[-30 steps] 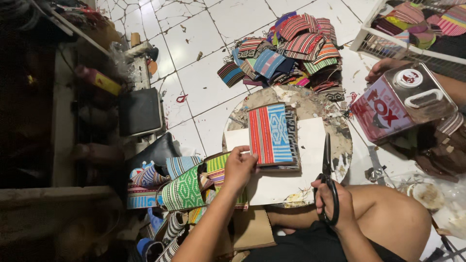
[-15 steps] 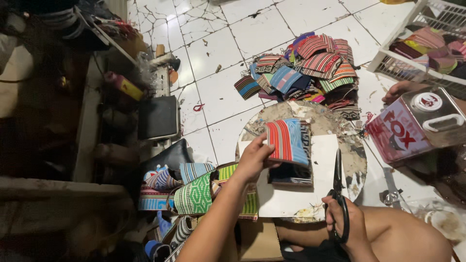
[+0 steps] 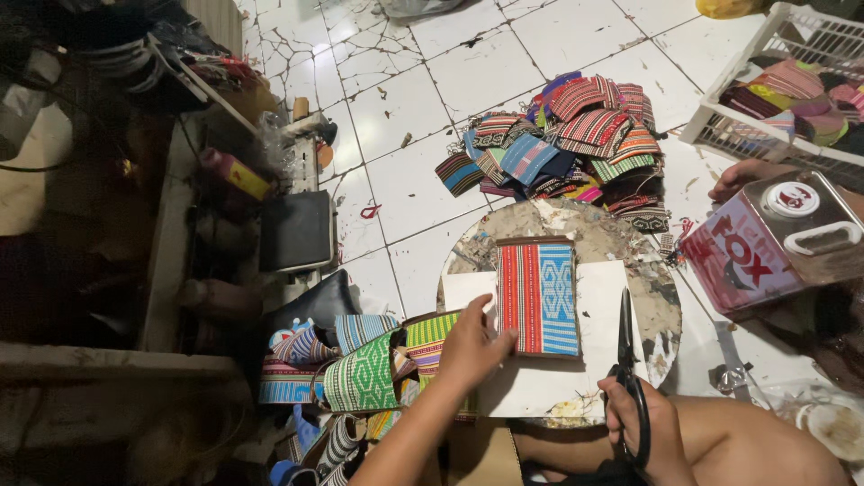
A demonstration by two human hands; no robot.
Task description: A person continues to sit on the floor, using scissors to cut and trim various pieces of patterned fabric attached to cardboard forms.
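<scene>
**Woven pouch pinned flat, scissors at the ready**

Closest in, the right hand [image 3: 634, 423] sits at five o'clock, fingers threaded through the handles of black scissors [image 3: 627, 360], its grip closed firmly on them, blades pointing up toward twelve. Just to nine o'clock of it, the left hand [image 3: 472, 346] presses down on the near left edge of the woven pouch [image 3: 538, 297], fingers flat and spread rather than wrapped round anything, so that grip is open. The pouch, red-striped on one half and blue-patterned on the other, lies flat on a white sheet [image 3: 594, 360] spread over a round worn board [image 3: 612, 243] on the tiled floor [image 3: 396, 117]. At eight o'clock of the left hand sits a cluster of patterned pouches [image 3: 360, 369], green, striped and blue, touching one another. At three o'clock, a red and silver tin [image 3: 778, 238] with a white handle stands just beside the board. Farther out at twelve o'clock, a heap of woven pieces [image 3: 576, 144] lies piled on the floor. Farthest, at two o'clock, a white wire basket [image 3: 720, 117] holds more folded cloth.
</scene>
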